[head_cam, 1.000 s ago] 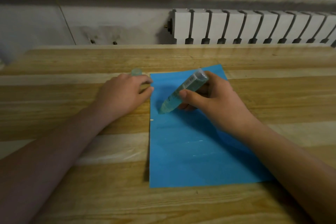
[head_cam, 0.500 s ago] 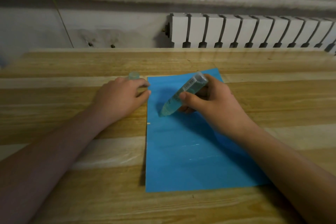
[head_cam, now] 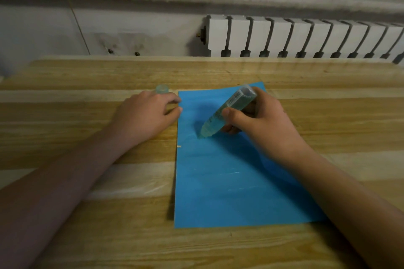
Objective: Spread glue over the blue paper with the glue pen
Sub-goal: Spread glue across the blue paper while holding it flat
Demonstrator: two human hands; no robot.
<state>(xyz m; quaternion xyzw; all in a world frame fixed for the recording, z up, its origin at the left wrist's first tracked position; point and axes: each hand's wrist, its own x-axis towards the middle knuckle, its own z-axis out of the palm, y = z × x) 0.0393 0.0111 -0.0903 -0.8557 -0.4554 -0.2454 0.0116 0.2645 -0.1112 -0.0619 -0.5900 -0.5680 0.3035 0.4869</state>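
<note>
A blue paper [head_cam: 229, 192] lies flat on the wooden table [head_cam: 87, 236], long side running away from me. My right hand [head_cam: 262, 129] grips a clear greenish glue pen [head_cam: 225, 113], tilted with its tip pressed on the paper's upper left part. Faint shiny glue streaks show lower on the sheet. My left hand [head_cam: 144, 116] rests on the table at the paper's upper left edge, fingertips touching the edge, holding nothing.
A small clear cap [head_cam: 162, 89] stands on the table just behind my left hand. A white radiator [head_cam: 306, 37] and a grey wall lie beyond the table's far edge.
The pen tip has stayed in the paper's upper left part, shifting only slightly. The left hand has kept its place at the edge. The view has tilted a little.
</note>
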